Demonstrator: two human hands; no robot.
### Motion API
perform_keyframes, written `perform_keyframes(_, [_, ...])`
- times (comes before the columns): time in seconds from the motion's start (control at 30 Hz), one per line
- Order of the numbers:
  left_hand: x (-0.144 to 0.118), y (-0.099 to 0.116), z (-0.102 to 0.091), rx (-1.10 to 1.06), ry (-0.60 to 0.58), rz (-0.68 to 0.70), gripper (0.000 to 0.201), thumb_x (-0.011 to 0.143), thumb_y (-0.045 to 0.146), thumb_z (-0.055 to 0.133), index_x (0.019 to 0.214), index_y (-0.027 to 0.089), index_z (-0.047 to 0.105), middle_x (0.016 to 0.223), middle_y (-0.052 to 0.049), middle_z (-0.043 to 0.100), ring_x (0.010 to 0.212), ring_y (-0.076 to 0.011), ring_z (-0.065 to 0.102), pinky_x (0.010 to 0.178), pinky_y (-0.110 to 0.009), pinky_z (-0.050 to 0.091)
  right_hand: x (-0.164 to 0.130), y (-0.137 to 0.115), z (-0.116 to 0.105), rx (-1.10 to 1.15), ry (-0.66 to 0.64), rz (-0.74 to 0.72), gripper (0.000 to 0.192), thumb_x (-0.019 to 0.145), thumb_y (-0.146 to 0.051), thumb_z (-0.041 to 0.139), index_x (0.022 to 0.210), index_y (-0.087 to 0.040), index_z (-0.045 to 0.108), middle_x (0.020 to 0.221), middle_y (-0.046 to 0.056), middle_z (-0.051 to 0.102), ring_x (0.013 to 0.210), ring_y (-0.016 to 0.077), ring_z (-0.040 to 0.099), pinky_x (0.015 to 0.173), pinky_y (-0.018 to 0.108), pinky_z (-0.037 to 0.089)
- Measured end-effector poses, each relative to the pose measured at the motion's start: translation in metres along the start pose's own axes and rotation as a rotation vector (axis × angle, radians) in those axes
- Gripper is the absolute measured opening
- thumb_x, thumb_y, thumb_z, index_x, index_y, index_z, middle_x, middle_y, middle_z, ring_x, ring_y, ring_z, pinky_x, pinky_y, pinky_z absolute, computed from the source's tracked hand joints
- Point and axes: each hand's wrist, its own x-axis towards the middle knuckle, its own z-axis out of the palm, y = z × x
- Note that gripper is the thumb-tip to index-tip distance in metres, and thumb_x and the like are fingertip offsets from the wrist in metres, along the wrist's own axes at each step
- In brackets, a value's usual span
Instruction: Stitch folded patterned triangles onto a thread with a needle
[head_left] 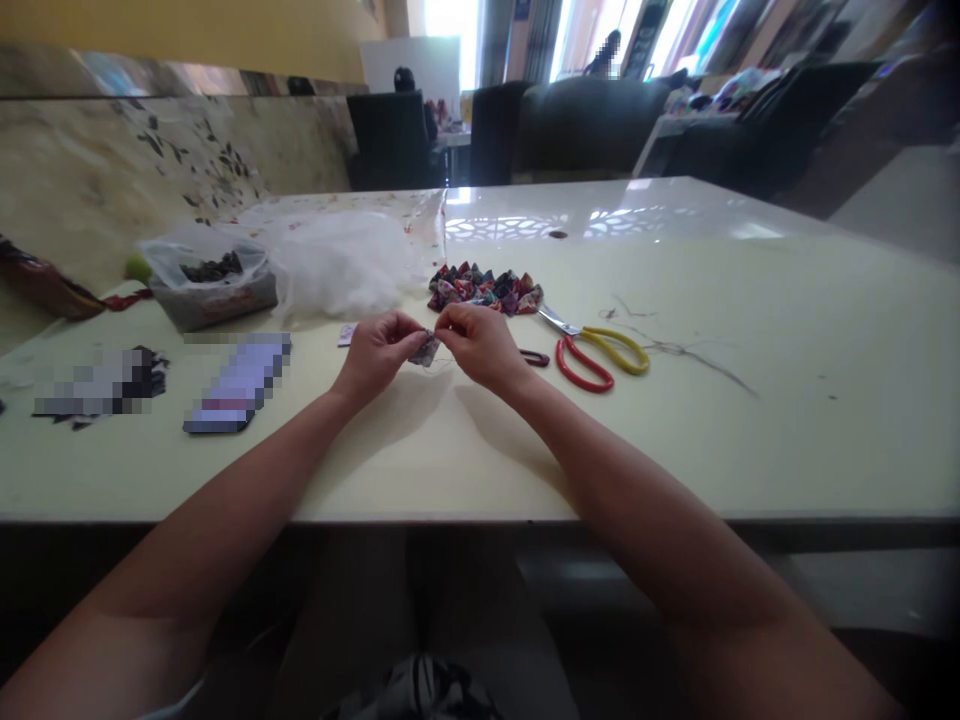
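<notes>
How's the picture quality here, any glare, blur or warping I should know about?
Head view: bright windows glare off the glossy cream table at its far end; edges bend from wide-angle distortion; the small patterned fabric piece between left hand and right hand is soft, and the red-and-yellow-handled scissors read clearly.

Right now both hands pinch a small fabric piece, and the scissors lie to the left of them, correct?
Not quite. Both hands, left and right, do pinch the fabric piece, but the head view shows the scissors lying to their right.
</notes>
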Motion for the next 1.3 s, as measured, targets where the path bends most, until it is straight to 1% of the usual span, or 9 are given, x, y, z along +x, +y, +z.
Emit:
perform_keyframes(0.23, [-0.002,0.001,-0.003,0.374,0.03,0.163,0.012,0.081,0.028,0.075,0.078,0.017,0.075,0.068,-0.003,0.074,0.06,-0.0143,0.063,0.06,-0.028,0.05,-0.001,0.001,0.002,-0.053,-0.027,-0.019,0.018,0.085,-0.011,0.057,0.069,-0.02,0.056,0.073,0.001,0.062,0.075,0.0162,0.055,0.074,0.029,0.039])
perform_keyframes(0.43, [-0.005,0.009,-0.001,0.485,0.02,0.216,0.011,0.081,0.022,0.072,0.072,0.018,0.074,0.065,-0.002,0.071,0.058,-0.0138,0.059,0.061,-0.029,0.046,0.0,0.003,0.005,-0.098,-0.045,-0.059,0.021,0.085,-0.009,0.055,0.068,-0.021,0.051,0.076,0.002,0.061,0.077,0.0169,0.055,0.074,0.029,0.038])
perform_keyframes(0.6, [-0.007,0.01,0.0,0.484,0.013,0.175,0.01,0.08,0.02,0.071,0.07,0.019,0.073,0.063,-0.001,0.07,0.058,-0.0144,0.058,0.06,-0.029,0.044,0.0,0.007,0.009,-0.127,-0.06,-0.063,0.022,0.086,-0.008,0.055,0.069,-0.021,0.053,0.076,0.003,0.061,0.077,0.0173,0.054,0.074,0.03,0.038])
perform_keyframes(0.73, [-0.007,0.009,0.002,0.507,-0.003,0.181,0.01,0.079,0.021,0.072,0.069,0.02,0.072,0.065,-0.001,0.071,0.059,-0.0148,0.057,0.062,-0.03,0.043,0.0,0.01,0.011,-0.144,-0.094,-0.062,0.02,0.085,-0.006,0.055,0.07,-0.019,0.058,0.077,0.003,0.062,0.078,0.0175,0.056,0.075,0.03,0.038])
perform_keyframes(0.87, [-0.006,0.01,0.002,0.472,-0.026,0.12,0.012,0.08,0.026,0.072,0.071,0.02,0.071,0.068,-0.002,0.072,0.062,-0.0158,0.06,0.063,-0.03,0.044,0.002,0.011,0.009,-0.131,-0.096,-0.054,0.02,0.085,-0.005,0.058,0.07,-0.018,0.061,0.078,0.004,0.064,0.08,0.0175,0.058,0.075,0.029,0.038])
perform_keyframes(1.0, [-0.004,0.01,0.001,0.39,-0.011,0.067,0.013,0.079,0.031,0.075,0.08,0.019,0.07,0.07,-0.002,0.072,0.064,-0.0158,0.063,0.064,-0.028,0.046,0.003,0.01,0.006,-0.041,-0.063,-0.017,0.018,0.085,-0.007,0.061,0.07,-0.017,0.063,0.076,0.002,0.064,0.077,0.016,0.058,0.076,0.028,0.04])
perform_keyframes(1.07, [-0.003,0.008,0.001,0.296,-0.021,0.018,0.022,0.077,0.035,0.078,0.09,0.019,0.07,0.069,-0.001,0.071,0.063,-0.0153,0.063,0.063,-0.027,0.046,0.002,0.009,0.005,0.008,-0.052,0.011,0.018,0.084,-0.008,0.062,0.07,-0.018,0.064,0.073,0.0,0.063,0.075,0.0151,0.056,0.075,0.028,0.041])
perform_keyframes(1.13, [-0.003,0.005,0.001,0.209,-0.04,-0.032,0.028,0.076,0.037,0.081,0.093,0.018,0.071,0.069,0.0,0.07,0.062,-0.0152,0.063,0.062,-0.027,0.047,0.002,0.01,0.005,0.062,-0.051,0.044,0.017,0.084,-0.01,0.062,0.069,-0.018,0.064,0.069,-0.001,0.062,0.072,0.0143,0.055,0.074,0.027,0.041])
perform_keyframes(1.3, [-0.002,0.001,-0.001,0.112,-0.044,-0.077,0.026,0.074,0.041,0.08,0.076,0.017,0.071,0.074,-0.004,0.072,0.069,-0.0165,0.065,0.069,-0.03,0.05,0.002,0.014,0.007,0.199,-0.035,0.106,0.013,0.084,-0.017,0.064,0.07,-0.017,0.066,0.067,-0.002,0.062,0.07,0.0135,0.053,0.071,0.027,0.04])
